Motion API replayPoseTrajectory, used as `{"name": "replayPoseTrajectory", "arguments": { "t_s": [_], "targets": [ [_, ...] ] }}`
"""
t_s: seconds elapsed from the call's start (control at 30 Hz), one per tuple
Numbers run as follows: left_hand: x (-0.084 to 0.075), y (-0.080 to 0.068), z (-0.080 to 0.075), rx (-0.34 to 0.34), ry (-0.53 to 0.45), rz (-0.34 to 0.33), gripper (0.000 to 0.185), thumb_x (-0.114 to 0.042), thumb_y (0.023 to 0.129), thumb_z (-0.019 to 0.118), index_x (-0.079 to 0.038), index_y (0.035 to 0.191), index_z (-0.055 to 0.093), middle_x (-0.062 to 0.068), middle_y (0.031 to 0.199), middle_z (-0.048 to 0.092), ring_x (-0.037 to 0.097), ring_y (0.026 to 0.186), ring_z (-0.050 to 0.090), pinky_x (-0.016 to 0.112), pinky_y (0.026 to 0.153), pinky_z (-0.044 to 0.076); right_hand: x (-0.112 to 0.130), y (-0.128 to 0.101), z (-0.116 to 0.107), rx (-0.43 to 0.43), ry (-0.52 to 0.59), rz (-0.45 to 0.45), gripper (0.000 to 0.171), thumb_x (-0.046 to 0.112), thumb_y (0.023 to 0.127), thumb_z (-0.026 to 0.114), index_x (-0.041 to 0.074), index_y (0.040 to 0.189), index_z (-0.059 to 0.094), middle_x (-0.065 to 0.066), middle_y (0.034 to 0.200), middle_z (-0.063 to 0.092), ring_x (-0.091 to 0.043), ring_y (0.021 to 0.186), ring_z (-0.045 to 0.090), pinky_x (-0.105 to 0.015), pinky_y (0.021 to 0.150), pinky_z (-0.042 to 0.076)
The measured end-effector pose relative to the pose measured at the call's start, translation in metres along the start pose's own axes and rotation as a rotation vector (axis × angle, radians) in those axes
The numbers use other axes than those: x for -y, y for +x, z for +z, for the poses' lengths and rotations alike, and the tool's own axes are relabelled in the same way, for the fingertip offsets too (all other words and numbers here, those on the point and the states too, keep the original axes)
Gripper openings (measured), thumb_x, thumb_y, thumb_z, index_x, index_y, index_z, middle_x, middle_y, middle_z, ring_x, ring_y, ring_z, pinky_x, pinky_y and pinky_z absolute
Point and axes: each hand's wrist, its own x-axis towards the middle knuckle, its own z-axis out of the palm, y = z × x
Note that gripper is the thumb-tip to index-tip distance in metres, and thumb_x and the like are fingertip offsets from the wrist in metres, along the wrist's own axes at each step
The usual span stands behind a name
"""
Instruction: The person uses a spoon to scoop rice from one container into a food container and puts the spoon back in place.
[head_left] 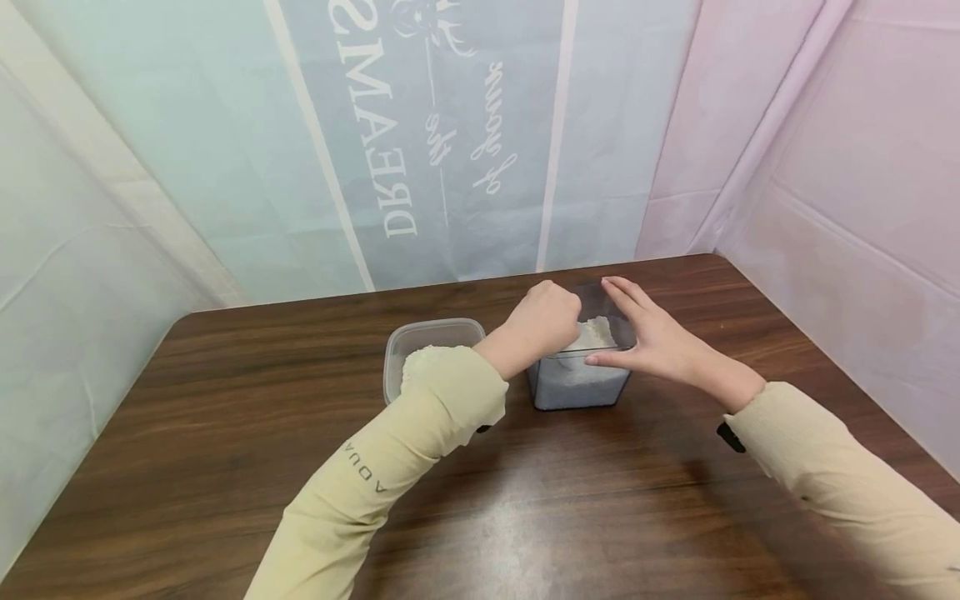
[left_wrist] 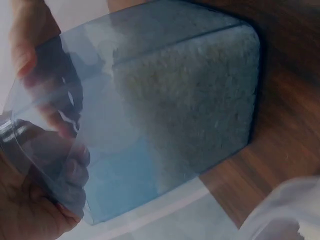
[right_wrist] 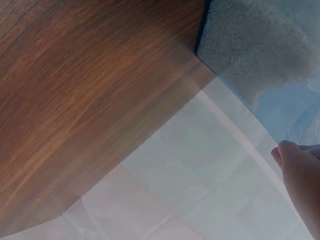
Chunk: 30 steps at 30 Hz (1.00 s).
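A tall, clear bluish storage box (head_left: 581,387), partly filled with white rice (left_wrist: 195,95), stands on the table. My left hand (head_left: 546,317) reaches over its left rim, knuckles up and fingers curled. In the left wrist view some of those fingers (left_wrist: 75,175) show through the wall; I cannot tell whether they hold something. From the right, my right hand (head_left: 648,337) grips the box's rim, thumb on the near edge and fingers at the far edge. A low translucent container (head_left: 397,350) with a mound of rice (head_left: 435,358) sits left of the box, partly behind my left sleeve.
The dark wooden table (head_left: 187,450) ends close behind both containers. A printed curtain (head_left: 480,208) hangs along the back edge, and pale cloth walls (head_left: 847,208) rise on both sides.
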Motion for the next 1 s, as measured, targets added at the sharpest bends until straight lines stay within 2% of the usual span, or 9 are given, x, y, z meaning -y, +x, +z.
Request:
{"name": "replayPoseTrajectory", "arguments": {
  "t_s": [0.07, 0.2, 0.37, 0.53, 0.63, 1.0],
  "targets": [
    [0.0001, 0.0018, 0.0, 0.0, 0.01, 0.006, 0.025, -0.015, 0.089, 0.048, -0.016, 0.066, 0.055, -0.004, 0.055, 0.04, 0.011, 0.06, 0.045, 0.025, 0.077, 0.041, 0.0005, -0.0001, -0.0008, 0.001, 0.002, 0.0, 0.099, 0.039, 0.072, 0.075, -0.003, 0.142, 0.018, -0.017, 0.145, 0.019, -0.037, 0.129, 0.025, -0.053, 0.097, 0.028],
    [0.0007, 0.0061, -0.0006, 0.045, -0.013, -0.016, 0.023, -0.017, 0.091, 0.047, -0.015, 0.071, 0.059, -0.004, 0.057, 0.041, 0.011, 0.059, 0.043, 0.024, 0.071, 0.042, -0.0001, 0.0005, -0.0014, 0.001, 0.004, 0.0, 0.099, 0.039, 0.072, 0.074, -0.003, 0.142, 0.018, -0.018, 0.145, 0.019, -0.037, 0.129, 0.025, -0.053, 0.097, 0.028],
    [0.002, 0.0086, 0.0006, 0.074, -0.085, -0.043, 0.024, -0.016, 0.09, 0.048, -0.015, 0.068, 0.055, -0.003, 0.056, 0.04, 0.01, 0.056, 0.041, 0.022, 0.061, 0.038, -0.0017, 0.001, -0.0001, 0.001, 0.001, 0.003, 0.099, 0.039, 0.072, 0.075, -0.003, 0.142, 0.018, -0.017, 0.145, 0.019, -0.037, 0.13, 0.025, -0.053, 0.097, 0.028],
    [0.0036, 0.0068, 0.0026, 0.059, -0.144, -0.06, 0.031, -0.013, 0.088, 0.049, -0.016, 0.058, 0.043, -0.004, 0.051, 0.034, 0.01, 0.049, 0.031, 0.021, 0.053, 0.028, -0.0017, 0.0008, 0.0015, -0.006, 0.007, 0.001, 0.099, 0.038, 0.071, 0.075, -0.003, 0.142, 0.019, -0.018, 0.145, 0.02, -0.037, 0.13, 0.024, -0.053, 0.097, 0.027],
    [0.0041, 0.0061, 0.0032, 0.042, -0.155, -0.06, 0.033, -0.011, 0.087, 0.049, -0.016, 0.056, 0.04, -0.004, 0.05, 0.032, 0.009, 0.048, 0.028, 0.021, 0.051, 0.025, -0.0015, 0.001, 0.0014, -0.008, 0.004, 0.002, 0.099, 0.038, 0.071, 0.075, -0.004, 0.142, 0.019, -0.018, 0.145, 0.02, -0.037, 0.13, 0.023, -0.054, 0.097, 0.027],
    [0.0041, 0.0082, 0.0021, 0.033, -0.152, -0.084, 0.031, -0.014, 0.088, 0.049, -0.017, 0.058, 0.042, -0.005, 0.052, 0.034, 0.009, 0.049, 0.031, 0.021, 0.048, 0.026, -0.0012, 0.0013, 0.0011, -0.015, -0.001, -0.002, 0.099, 0.038, 0.071, 0.076, -0.004, 0.141, 0.021, -0.02, 0.144, 0.021, -0.038, 0.13, 0.024, -0.054, 0.097, 0.027]
  ]
}}
